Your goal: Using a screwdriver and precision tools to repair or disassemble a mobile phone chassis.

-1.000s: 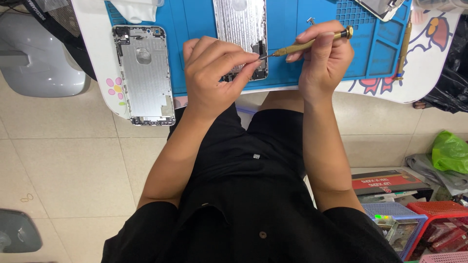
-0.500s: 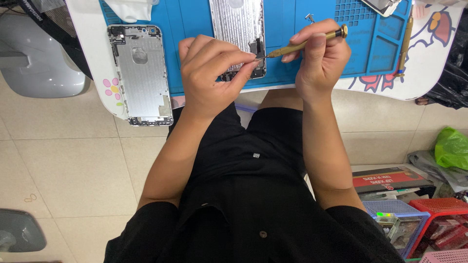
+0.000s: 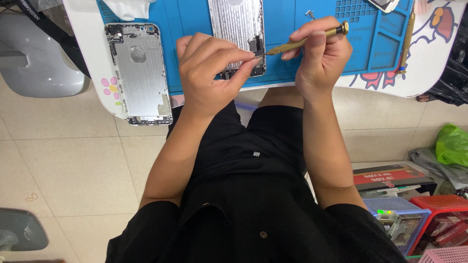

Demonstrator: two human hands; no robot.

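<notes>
the stripped phone housing (image 3: 237, 34) lies on the blue repair mat (image 3: 285, 46), close to the near edge of the white table (image 3: 87, 58), its bare metal inside facing up. the left hand (image 3: 209, 73) curls over its lower corner, thumb and forefinger pinched shut on something tiny at the dark component there; too small to tell what. the right hand (image 3: 321, 61) is closed around a brass precision screwdriver (image 3: 304, 40), held almost flat, tip aimed at that same pinch point and just short of it. this reads as the fastening or unfastening step on a small bracket, judging by how tip and pinch meet. the next move calls for a steady seat of the tip in the screw head, with the left fingers holding the part from slipping. out at the table's left edge a second empty housing (image 3: 138, 73) overhangs the rim. another brass tool (image 3: 408, 41) rests at the mat's right side.
</notes>
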